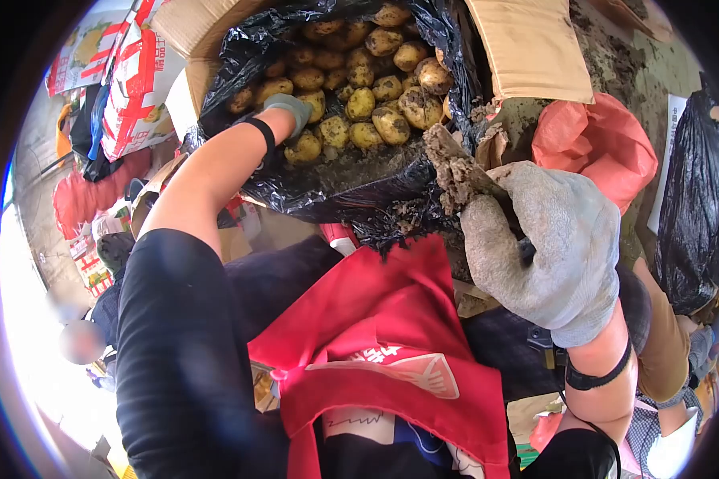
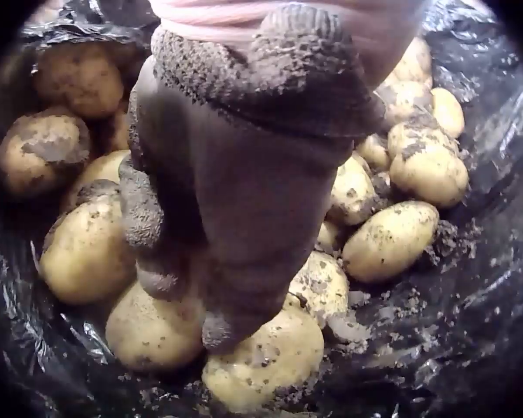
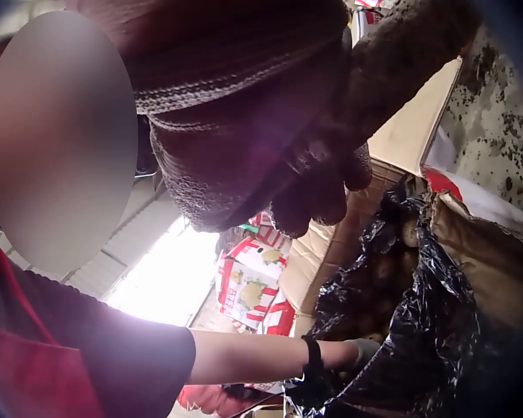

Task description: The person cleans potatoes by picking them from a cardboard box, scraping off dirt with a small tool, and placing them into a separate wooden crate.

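Many soil-dusted potatoes lie in a box lined with a black plastic bag. My left hand, in a grey glove, reaches down into the box. Seen from the left wrist, the gloved fingers point downward, their tips right at a potato and another potato beside it. My right hand, in a dirty pale glove, is raised near the box's front right corner. It grips a long, mud-caked brown thing; mud hides what kind it is.
Cardboard flaps stand open around the box. An orange-red plastic bag lies to the right, with a black plastic bag beyond it. Red and white printed boxes are stacked at left. Another person's leg shows at right.
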Available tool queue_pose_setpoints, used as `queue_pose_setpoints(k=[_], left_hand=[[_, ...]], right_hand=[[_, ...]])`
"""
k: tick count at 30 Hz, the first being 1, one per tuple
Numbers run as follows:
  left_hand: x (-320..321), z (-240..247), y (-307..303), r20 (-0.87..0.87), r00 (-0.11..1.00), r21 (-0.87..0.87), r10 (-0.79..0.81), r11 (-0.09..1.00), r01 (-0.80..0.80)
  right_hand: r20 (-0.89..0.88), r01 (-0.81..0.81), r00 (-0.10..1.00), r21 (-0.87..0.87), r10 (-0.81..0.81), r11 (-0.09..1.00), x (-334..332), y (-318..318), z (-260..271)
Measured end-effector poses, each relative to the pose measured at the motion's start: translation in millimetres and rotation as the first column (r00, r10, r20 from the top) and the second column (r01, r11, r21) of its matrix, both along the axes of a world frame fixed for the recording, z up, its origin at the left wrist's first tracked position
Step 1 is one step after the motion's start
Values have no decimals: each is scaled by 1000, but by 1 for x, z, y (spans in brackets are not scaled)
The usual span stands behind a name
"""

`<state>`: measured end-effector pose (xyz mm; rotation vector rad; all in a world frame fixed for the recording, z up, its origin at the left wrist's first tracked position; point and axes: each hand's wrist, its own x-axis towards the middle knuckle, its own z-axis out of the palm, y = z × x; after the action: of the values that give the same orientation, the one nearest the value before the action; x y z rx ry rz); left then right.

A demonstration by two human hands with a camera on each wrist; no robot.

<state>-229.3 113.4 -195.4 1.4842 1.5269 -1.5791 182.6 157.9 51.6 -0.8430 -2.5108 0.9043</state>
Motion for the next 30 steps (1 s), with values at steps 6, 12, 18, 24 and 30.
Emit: queue_pose_setpoints(k=[6,12,18,24,30], left_hand=[[-13,70,12,279,909,140,309,924,-356],[24,185,-24,878,-39,-228,477,346,-910],[128,253,-97,796,-600,-604,73,135,-785],[199,258,-131,463,-885,-885,-52,-83,-458],[222,225,-140,287,-946,-958,-153,-45,-284]], right_hand=[[-72,2,997,31,1,1000,-1,-4,6],[-103,57,993,0,-57,998,-6,-20,13],[-106,184,959,-472,-262,862,-7,-46,-1],[-100,143,963,-600,-252,787,1,-65,3],[-56,189,980,-46,-191,981,8,-78,3]])
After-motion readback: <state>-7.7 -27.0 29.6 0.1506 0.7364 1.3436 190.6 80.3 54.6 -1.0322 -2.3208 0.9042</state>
